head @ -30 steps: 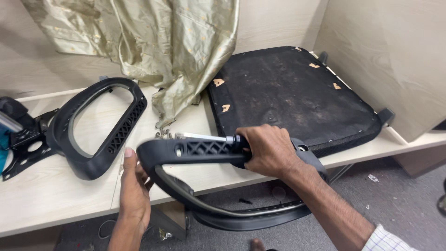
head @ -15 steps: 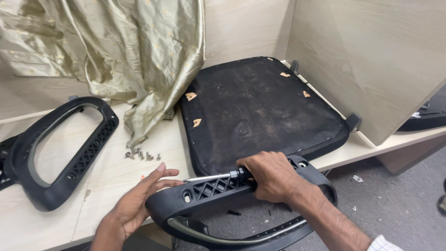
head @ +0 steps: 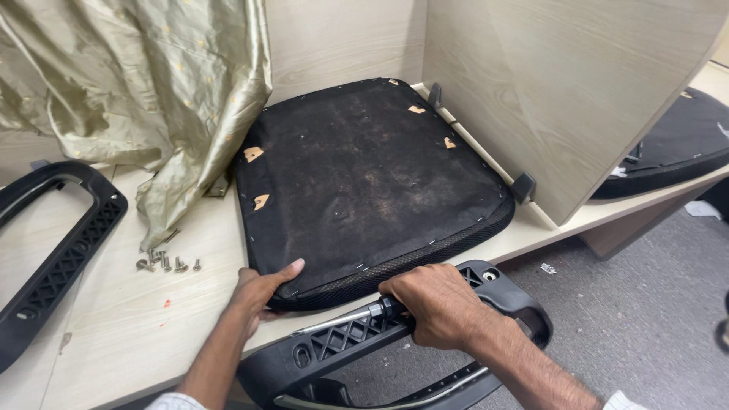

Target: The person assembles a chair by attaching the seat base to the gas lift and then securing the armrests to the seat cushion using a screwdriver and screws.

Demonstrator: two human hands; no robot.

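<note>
Left hand (head: 262,292): fingers spread flat, pressing the near left corner of the black seat cushion (head: 364,182); nothing is enclosed in them. The cushion lies underside up on the tabletop (head: 129,319), its front edge directly against the fingertips.

Right hand (head: 437,304): fingers curled tight around the handle of a screwdriver (head: 349,319), whose metal shaft points away from the fingers toward the left hand and lies along the ribbed face of a black plastic armrest (head: 364,349). The armrest sits just below the tabletop edge, under the right hand.

Judgement: step in hand looks like bringing the armrest up to the seat base while steadying the cushion. Fastening would call for lining up the armrest's holes with the cushion underside and a screw at the tip; none is visible there.

Beyond the left fingers, well apart: loose screws (head: 167,264) on the bare tabletop, not in any container; a second armrest (head: 57,250); olive cloth (head: 152,91). No containers in view.
</note>
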